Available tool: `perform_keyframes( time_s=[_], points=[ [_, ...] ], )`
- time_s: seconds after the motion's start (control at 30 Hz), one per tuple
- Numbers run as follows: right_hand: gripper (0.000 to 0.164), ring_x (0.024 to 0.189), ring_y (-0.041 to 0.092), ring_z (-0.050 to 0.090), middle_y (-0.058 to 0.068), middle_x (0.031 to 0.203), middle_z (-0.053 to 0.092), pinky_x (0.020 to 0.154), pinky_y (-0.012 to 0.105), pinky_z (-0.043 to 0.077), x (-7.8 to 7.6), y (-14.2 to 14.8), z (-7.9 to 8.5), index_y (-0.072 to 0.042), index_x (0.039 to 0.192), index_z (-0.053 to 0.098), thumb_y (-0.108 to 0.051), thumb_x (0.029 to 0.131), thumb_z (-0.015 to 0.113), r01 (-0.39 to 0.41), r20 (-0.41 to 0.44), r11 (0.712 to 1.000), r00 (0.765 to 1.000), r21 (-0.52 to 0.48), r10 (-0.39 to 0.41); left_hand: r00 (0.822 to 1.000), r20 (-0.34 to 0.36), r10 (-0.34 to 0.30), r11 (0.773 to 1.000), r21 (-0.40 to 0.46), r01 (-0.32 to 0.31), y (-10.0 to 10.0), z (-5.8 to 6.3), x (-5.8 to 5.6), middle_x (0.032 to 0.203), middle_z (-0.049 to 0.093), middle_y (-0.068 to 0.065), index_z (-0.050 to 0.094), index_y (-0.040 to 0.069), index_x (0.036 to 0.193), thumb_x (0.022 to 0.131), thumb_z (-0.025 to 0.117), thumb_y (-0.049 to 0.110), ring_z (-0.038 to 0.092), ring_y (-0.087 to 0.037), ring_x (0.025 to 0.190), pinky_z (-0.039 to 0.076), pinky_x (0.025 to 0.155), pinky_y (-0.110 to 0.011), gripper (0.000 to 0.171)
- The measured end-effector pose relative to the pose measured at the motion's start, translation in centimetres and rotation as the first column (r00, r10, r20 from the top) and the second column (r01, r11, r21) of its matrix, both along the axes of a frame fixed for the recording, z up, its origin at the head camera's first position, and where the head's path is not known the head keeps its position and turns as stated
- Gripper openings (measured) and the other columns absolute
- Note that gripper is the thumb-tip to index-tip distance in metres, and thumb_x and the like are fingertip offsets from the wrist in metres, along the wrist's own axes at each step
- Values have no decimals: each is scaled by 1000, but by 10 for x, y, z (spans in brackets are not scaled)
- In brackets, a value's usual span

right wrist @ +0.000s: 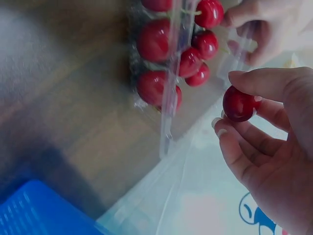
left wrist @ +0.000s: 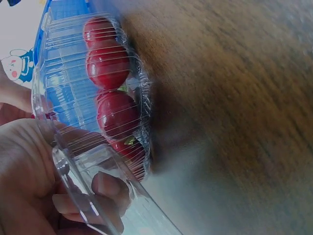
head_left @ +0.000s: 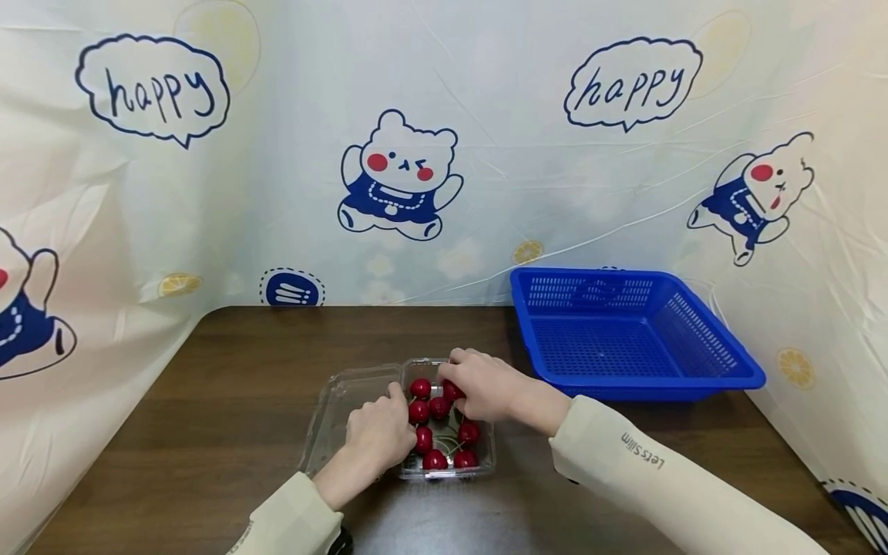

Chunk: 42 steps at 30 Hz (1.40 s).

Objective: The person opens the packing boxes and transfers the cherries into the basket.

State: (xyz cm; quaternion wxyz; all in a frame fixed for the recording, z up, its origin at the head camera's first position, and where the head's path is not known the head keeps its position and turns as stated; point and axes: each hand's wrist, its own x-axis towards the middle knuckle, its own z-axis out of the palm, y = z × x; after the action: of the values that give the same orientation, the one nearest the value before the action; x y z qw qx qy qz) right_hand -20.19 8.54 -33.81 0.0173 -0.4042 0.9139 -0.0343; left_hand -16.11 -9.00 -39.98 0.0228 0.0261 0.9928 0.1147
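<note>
A clear plastic clamshell box (head_left: 449, 475) sits on the table with its lid (head_left: 344, 397) folded out to the left. Several dark red cherries (head_left: 435, 459) with green stems lie inside it. My left hand (head_left: 381, 432) grips the box's left edge where lid and tray meet; in the left wrist view its fingers (left wrist: 110, 188) show around the clear plastic. Between the thumb and fingers of my right hand (head_left: 489, 385) a single cherry (right wrist: 239, 104) is pinched, over the far right part of the box. In the right wrist view that cherry stands apart from the others.
At the back right of the brown wooden table (head_left: 208, 416) stands a blue plastic basket (head_left: 645, 381) with slotted walls. A printed curtain (head_left: 499, 193) with cartoon bears hangs behind the table and along both sides.
</note>
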Motion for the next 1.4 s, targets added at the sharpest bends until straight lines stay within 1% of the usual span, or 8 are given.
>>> perform_keyframes(
  time_s=[0.23,0.37,0.57,0.77,0.93,1.17,1.3,1.4],
  points=[
    [31,88,21,59,8,100,64,70,37,57,-6,6,12,-13,109,67,-10,79,70,23,-16,999,1000,-27,-23,1000,-12,-1,1000,3,1,-1,-1,1,74,69,-19,47,-2,99,74,65,19,64,-35,60,49,49,-47,37],
    [32,87,21,59,9,102,64,70,36,57,-9,10,17,-13,111,67,-8,79,69,40,-5,997,999,-59,-41,1000,-10,0,1000,4,0,-1,-2,0,73,68,-19,47,-2,99,75,65,19,64,-35,59,49,49,-47,37],
    [32,85,22,63,11,103,64,72,37,59,-12,18,21,-12,112,67,-11,80,71,74,-5,993,997,-96,-75,1000,-15,-2,1000,11,2,0,-3,3,72,68,-19,47,-2,99,75,65,19,63,-34,57,49,48,-47,36],
    [32,82,26,65,13,104,64,72,42,59,-19,30,25,-11,112,66,-10,81,70,154,-30,982,987,-113,-159,1000,-28,-8,1000,8,8,2,-3,4,73,69,-19,47,-2,97,75,64,18,64,-35,59,50,49,-47,34],
    [33,86,28,64,16,105,63,76,45,59,-28,43,29,-8,113,65,-6,80,69,185,-35,974,981,-133,-191,999,-39,-11,1000,-9,10,2,-3,3,71,68,-19,45,-2,94,74,62,16,64,-36,59,50,48,-47,31],
    [34,92,31,61,19,109,61,82,48,57,-39,62,36,-5,116,64,-4,82,67,257,-8,954,965,-157,-261,999,-49,-16,1000,-13,15,2,-2,3,70,67,-18,45,-1,93,73,61,14,63,-36,58,49,47,-46,29],
    [36,93,31,60,20,109,60,84,49,56,-42,71,38,-4,118,63,-4,83,66,298,14,941,954,-160,-300,999,-48,-13,1000,-13,13,1,-2,2,70,68,-18,45,-1,93,74,61,15,64,-36,59,49,48,-47,30],
    [35,93,32,60,20,108,60,85,49,56,-44,77,37,-2,118,63,-5,83,66,312,19,936,949,-162,-313,999,-41,-8,1000,-10,8,1,-2,2,71,68,-18,45,0,93,74,61,16,64,-35,59,49,48,-46,30]
  ],
)
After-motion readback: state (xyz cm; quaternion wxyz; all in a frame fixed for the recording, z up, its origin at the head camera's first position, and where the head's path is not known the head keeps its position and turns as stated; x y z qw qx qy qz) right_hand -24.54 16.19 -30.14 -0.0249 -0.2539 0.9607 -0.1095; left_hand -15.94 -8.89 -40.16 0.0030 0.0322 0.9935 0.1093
